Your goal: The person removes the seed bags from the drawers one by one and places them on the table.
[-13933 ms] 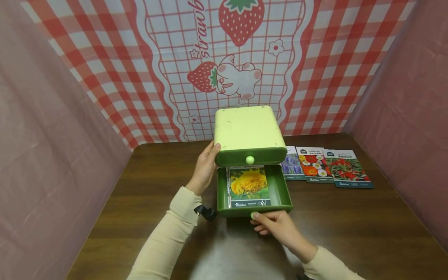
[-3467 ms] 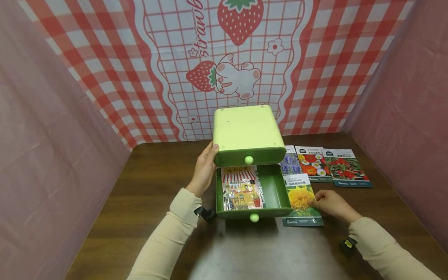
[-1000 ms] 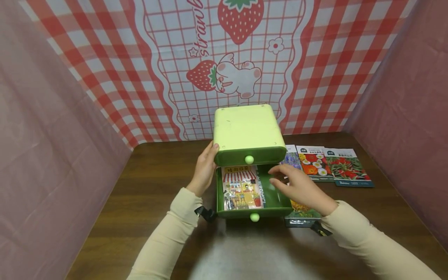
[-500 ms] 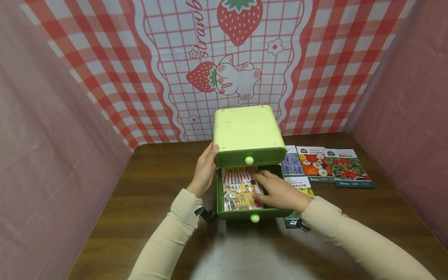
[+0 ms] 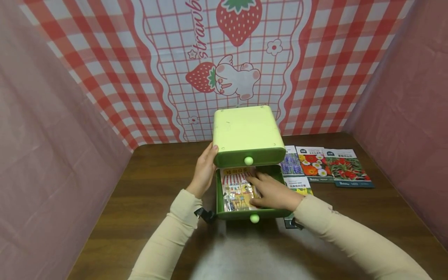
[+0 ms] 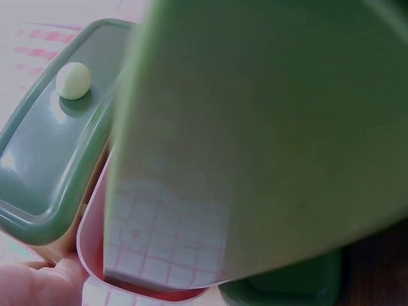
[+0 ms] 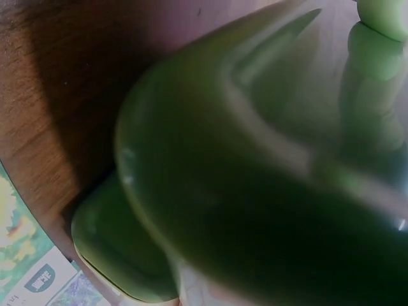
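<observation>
Packet point(image 5: 236, 194): flat, glossy, rectangular, printed with red-and-white striped awning; it lies at the left inside the pulled-out, dark-green lower drawer point(image 5: 231, 214), its long axis running back to front.
Right hand point(image 5: 274, 193): your nearer hand; the packet is under and to the left of its fingertips. Fingers and thumb stand wide apart over its right part.
Left hand point(image 5: 203, 169): rests at the left side of the pale-yellow boxy cabinet point(image 5: 248, 128); you cannot tell whether its partly hidden fingers grip.
Change: half a second ago, your right fingertips were less far left; now they cover more of the packet.
</observation>
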`<state>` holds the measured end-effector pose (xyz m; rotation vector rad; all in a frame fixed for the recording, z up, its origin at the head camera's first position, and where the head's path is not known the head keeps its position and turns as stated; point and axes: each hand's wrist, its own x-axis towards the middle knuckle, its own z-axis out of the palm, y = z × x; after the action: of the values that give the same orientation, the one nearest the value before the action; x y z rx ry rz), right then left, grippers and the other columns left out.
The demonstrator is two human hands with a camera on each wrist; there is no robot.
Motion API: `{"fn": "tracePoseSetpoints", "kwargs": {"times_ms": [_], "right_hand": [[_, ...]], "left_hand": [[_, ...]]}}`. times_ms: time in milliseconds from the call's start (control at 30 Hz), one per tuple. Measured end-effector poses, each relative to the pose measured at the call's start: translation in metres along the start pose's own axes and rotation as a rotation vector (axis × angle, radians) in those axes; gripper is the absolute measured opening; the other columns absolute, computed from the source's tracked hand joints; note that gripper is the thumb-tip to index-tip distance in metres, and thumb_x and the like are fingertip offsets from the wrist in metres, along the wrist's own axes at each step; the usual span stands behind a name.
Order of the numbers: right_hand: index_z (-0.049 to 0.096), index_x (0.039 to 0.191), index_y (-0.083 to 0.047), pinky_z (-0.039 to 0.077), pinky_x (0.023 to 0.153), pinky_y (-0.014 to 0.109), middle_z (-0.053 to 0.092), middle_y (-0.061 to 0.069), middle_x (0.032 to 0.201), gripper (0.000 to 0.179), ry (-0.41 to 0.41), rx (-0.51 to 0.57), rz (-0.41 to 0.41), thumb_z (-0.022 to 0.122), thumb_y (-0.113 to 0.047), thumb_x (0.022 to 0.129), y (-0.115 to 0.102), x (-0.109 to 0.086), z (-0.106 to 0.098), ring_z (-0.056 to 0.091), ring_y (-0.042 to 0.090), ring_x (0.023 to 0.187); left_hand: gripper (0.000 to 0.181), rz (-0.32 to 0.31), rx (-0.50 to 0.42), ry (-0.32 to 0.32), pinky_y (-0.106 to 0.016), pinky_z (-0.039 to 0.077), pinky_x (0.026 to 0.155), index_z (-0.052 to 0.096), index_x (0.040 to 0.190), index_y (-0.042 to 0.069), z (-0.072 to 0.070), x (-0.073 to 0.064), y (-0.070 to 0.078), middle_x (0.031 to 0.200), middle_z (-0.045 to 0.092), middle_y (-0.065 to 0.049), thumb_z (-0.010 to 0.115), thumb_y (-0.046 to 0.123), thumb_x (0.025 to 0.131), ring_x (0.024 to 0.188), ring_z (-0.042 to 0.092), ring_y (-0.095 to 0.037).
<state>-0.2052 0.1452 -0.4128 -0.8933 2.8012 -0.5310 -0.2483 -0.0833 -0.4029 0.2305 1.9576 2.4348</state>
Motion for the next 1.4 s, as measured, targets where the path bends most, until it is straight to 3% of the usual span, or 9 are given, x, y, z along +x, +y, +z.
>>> {"fn": "tracePoseSetpoints", "kwargs": {"times_ms": [233,433,900,1133,1400], "right_hand": [[0.041,0.148,-0.003,0.041,0.108,0.056,0.034,0.029,0.153,0.075,-0.008,0.020,0.000,0.073,-0.033,0.087,0.0006,0.0000,0.0006,0.041,0.044,0.136],[0.039,0.150,-0.008,0.044,0.106,0.055,0.030,0.026,0.156,0.074,0.004,0.083,0.019,0.071,-0.033,0.088,0.0016,0.0011,0.0023,0.042,0.042,0.136],[0.040,0.149,-0.006,0.050,0.098,0.053,0.040,0.024,0.151,0.068,0.078,0.211,0.052,0.068,-0.029,0.091,-0.0056,-0.0013,-0.0009,0.056,0.037,0.123],[0.038,0.149,-0.003,0.039,0.110,0.057,0.042,0.021,0.151,0.067,0.086,0.380,0.062,0.066,-0.026,0.093,-0.0038,-0.0022,-0.0042,0.044,0.042,0.136],[0.034,0.150,0.000,0.049,0.102,0.046,0.039,0.028,0.150,0.065,0.072,0.670,0.151,0.063,-0.018,0.095,0.0007,0.0009,-0.0040,0.050,0.041,0.131]], "left_hand": [[0.067,0.006,-0.004,-0.003,-0.041,0.034,0.117,0.019,0.156,0.006,0.0004,-0.0005,0.0009,0.161,0.026,-0.011,0.045,0.038,0.103,0.141,0.040,-0.030],[0.070,0.001,0.007,-0.010,-0.040,0.031,0.119,0.018,0.157,0.005,-0.0007,-0.0004,0.0004,0.163,0.022,-0.011,0.045,0.041,0.103,0.145,0.034,-0.028],[0.067,0.020,0.002,-0.018,-0.039,0.034,0.117,0.020,0.156,0.006,-0.0008,-0.0006,-0.0004,0.161,0.026,-0.010,0.044,0.039,0.104,0.142,0.039,-0.028],[0.067,0.015,0.001,-0.021,-0.039,0.033,0.118,0.020,0.156,0.007,-0.0014,-0.0003,0.0002,0.162,0.025,-0.009,0.045,0.040,0.104,0.143,0.037,-0.027],[0.067,0.015,-0.007,-0.026,-0.039,0.033,0.118,0.020,0.156,0.007,-0.0020,0.0000,0.0000,0.162,0.024,-0.009,0.044,0.040,0.104,0.143,0.037,-0.027]]}}
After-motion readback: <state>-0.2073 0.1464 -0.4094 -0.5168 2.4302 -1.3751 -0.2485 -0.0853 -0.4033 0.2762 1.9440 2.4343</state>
